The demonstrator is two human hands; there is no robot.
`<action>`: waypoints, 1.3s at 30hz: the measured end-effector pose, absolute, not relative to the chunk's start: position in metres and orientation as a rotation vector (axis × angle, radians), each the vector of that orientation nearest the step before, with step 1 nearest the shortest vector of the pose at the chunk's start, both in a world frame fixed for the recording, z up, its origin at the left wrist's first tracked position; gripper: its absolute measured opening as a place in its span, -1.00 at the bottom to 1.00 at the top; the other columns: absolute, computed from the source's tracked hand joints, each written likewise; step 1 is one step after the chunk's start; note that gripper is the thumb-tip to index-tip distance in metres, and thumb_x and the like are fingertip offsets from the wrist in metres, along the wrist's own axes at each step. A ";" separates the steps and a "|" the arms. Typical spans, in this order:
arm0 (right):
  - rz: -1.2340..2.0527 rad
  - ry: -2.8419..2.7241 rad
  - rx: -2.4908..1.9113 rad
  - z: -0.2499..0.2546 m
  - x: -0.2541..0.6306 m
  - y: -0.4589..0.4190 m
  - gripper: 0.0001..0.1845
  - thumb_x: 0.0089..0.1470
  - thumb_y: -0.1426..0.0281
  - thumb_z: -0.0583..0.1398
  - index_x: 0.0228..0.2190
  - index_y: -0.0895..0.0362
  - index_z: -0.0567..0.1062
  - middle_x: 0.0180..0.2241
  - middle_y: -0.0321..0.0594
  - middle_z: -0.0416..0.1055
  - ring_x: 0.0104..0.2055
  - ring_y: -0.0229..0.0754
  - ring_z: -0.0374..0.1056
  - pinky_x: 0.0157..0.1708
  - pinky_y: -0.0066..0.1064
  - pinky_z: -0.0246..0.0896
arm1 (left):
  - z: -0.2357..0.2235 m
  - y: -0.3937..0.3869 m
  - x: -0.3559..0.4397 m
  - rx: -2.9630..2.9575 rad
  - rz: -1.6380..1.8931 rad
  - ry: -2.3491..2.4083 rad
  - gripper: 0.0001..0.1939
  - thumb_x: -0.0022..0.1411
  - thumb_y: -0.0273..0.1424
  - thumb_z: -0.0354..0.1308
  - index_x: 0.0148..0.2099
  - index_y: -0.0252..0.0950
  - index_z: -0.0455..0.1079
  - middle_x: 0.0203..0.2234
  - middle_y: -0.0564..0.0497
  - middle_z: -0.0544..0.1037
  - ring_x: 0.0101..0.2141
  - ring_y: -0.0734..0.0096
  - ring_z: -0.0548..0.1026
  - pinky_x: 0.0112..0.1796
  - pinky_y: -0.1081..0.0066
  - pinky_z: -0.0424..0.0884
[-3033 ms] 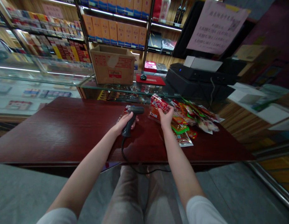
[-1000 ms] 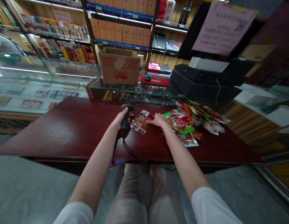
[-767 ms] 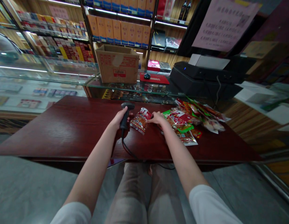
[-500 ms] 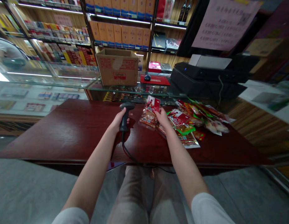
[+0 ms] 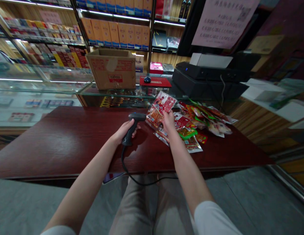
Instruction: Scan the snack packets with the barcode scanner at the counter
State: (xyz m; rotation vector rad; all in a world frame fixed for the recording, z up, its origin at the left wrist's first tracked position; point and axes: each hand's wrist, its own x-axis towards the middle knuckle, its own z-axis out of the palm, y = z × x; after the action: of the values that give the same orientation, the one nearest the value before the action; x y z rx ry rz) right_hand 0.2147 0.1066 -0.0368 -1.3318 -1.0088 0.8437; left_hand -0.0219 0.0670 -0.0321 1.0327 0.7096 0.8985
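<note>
My left hand (image 5: pixel 123 131) is wrapped round the grip of a black corded barcode scanner (image 5: pixel 132 126), its head turned right. My right hand (image 5: pixel 168 119) holds a red and clear snack packet (image 5: pixel 160 108) tilted up off the dark red table (image 5: pixel 68 140), just in front of the scanner head. A heap of several colourful snack packets (image 5: pixel 198 122) lies on the table right of my right hand. One more packet (image 5: pixel 161 135) lies flat beneath that hand.
A glass display counter (image 5: pixel 44 88) runs behind the table, bearing a cardboard box (image 5: pixel 112 69), a red mouse pad with a mouse (image 5: pixel 155 81) and a black register (image 5: pixel 206 80). Stocked shelves (image 5: pixel 56 42) fill the back wall. The scanner cable (image 5: pixel 132 178) hangs over the table's near edge.
My right hand has picked a packet up from the table and tilted it toward the scanner. My left hand has swung the scanner head to the right.
</note>
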 end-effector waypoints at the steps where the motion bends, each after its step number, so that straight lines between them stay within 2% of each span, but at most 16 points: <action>1: 0.840 -1.043 -1.357 -0.036 0.213 0.105 -0.61 0.19 0.29 -0.08 0.06 0.04 0.13 0.10 -0.04 0.41 -0.01 -0.11 0.48 -0.25 -0.33 0.47 | -0.032 0.066 -0.020 1.035 0.900 0.721 -0.49 0.17 -0.02 0.28 -0.12 -0.39 0.41 -0.62 0.05 0.43 -0.67 0.50 0.35 -0.65 0.48 0.28; 5: 0.852 -1.067 -1.369 -0.033 0.208 0.101 -0.56 0.21 0.29 -0.10 0.12 0.06 0.10 0.13 -0.02 0.39 0.02 -0.12 0.48 -0.23 -0.33 0.47 | -0.030 0.062 -0.016 1.056 0.894 0.739 -0.50 0.13 -0.01 0.31 -0.18 -0.37 0.39 -0.60 0.04 0.45 -0.68 0.51 0.35 -0.66 0.49 0.26; 10: 0.869 -1.057 -1.331 -0.034 0.209 0.101 -0.54 0.20 0.27 -0.06 0.12 0.06 0.15 0.10 -0.03 0.43 -0.04 -0.10 0.50 -0.25 -0.32 0.45 | -0.033 0.062 -0.013 1.102 0.927 0.738 -0.51 0.10 -0.02 0.33 -0.23 -0.37 0.37 -0.44 -0.04 0.54 -0.68 0.58 0.34 -0.68 0.49 0.28; 15: 0.790 -1.110 -1.376 -0.037 0.208 0.102 -0.50 0.23 0.20 -0.06 0.16 0.06 0.16 0.09 -0.04 0.44 -0.02 -0.08 0.47 -0.19 -0.28 0.43 | -0.034 0.063 -0.012 1.082 0.948 0.748 -0.49 0.08 -0.01 0.34 -0.23 -0.37 0.38 -0.43 -0.06 0.55 -0.68 0.56 0.35 -0.69 0.48 0.28; 20: 0.469 -1.236 -1.548 -0.024 0.224 0.093 -0.57 0.25 0.28 -0.05 0.10 0.13 0.27 0.07 -0.02 0.44 0.05 -0.09 0.40 0.00 -0.28 0.33 | -0.032 0.066 -0.014 0.985 0.975 0.794 -0.56 0.19 -0.06 0.27 -0.19 -0.38 0.40 -0.45 -0.08 0.57 -0.68 0.54 0.35 -0.68 0.49 0.28; 24: 0.148 -1.437 -1.669 0.010 0.269 0.078 -0.67 0.22 0.32 0.04 -0.04 0.18 0.39 -0.04 0.05 0.48 0.00 0.02 0.40 0.07 -0.20 0.26 | -0.031 0.069 -0.014 0.937 1.004 0.862 -0.60 0.25 -0.09 0.22 -0.20 -0.38 0.40 -0.42 -0.10 0.59 -0.69 0.56 0.35 -0.69 0.50 0.28; 27: 0.008 -1.559 -1.800 0.034 0.303 0.069 -0.58 0.18 0.37 0.11 0.06 0.21 0.35 -0.06 0.09 0.47 -0.02 0.12 0.41 0.03 -0.09 0.27 | -0.031 0.070 -0.013 0.939 0.994 0.886 -0.60 0.25 -0.08 0.22 -0.21 -0.37 0.39 -0.47 -0.08 0.57 -0.69 0.55 0.36 -0.69 0.50 0.28; 30: -0.198 -1.630 -1.898 0.049 0.317 0.058 -0.40 0.15 0.43 0.17 0.20 0.27 0.23 0.05 0.22 0.36 0.09 0.24 0.33 0.07 0.07 0.21 | -0.033 0.069 -0.011 0.962 0.975 0.880 -0.59 0.24 -0.07 0.23 -0.20 -0.37 0.39 -0.56 -0.02 0.52 -0.69 0.51 0.37 -0.68 0.50 0.28; 33: -0.441 -1.766 -1.868 0.048 0.308 0.042 -0.40 0.19 0.42 0.16 0.23 0.26 0.23 0.23 0.25 0.16 0.26 0.30 0.12 0.19 0.17 0.04 | -0.037 0.071 -0.010 0.977 0.973 0.894 -0.57 0.23 -0.06 0.24 -0.19 -0.38 0.40 -0.59 -0.01 0.50 -0.69 0.50 0.37 -0.68 0.50 0.26; 35: -0.419 -1.929 -1.888 0.037 0.299 0.030 -0.50 0.22 0.39 0.14 0.17 0.23 0.33 0.22 0.18 0.20 0.27 0.27 0.10 0.23 0.12 0.00 | -0.041 0.073 -0.011 0.990 0.985 0.892 -0.56 0.23 -0.05 0.23 -0.19 -0.39 0.42 -0.55 -0.04 0.52 -0.69 0.51 0.37 -0.69 0.50 0.26; 37: -0.234 -2.077 -1.989 0.022 0.294 0.021 -0.61 0.25 0.35 0.11 0.06 0.22 0.44 0.11 0.14 0.34 0.19 0.20 0.21 0.21 0.02 0.07 | -0.045 0.076 -0.013 0.999 0.993 0.873 -0.55 0.23 -0.05 0.23 -0.18 -0.40 0.43 -0.51 -0.07 0.55 -0.68 0.51 0.37 -0.68 0.49 0.27; 39: -0.083 -2.117 -2.070 0.008 0.293 0.016 -0.63 0.30 0.34 0.03 0.00 0.21 0.49 0.04 0.11 0.41 0.13 0.14 0.29 0.19 -0.05 0.10 | -0.047 0.077 -0.016 1.002 0.990 0.861 -0.53 0.23 -0.03 0.22 -0.19 -0.41 0.45 -0.53 -0.07 0.54 -0.68 0.52 0.36 -0.67 0.49 0.28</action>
State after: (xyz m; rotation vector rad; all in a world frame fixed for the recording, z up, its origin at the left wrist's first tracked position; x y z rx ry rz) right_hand 0.2931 0.0156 0.0085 -2.0703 -2.1171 -0.0825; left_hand -0.0156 0.0766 -0.0471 1.0017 0.8606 0.9897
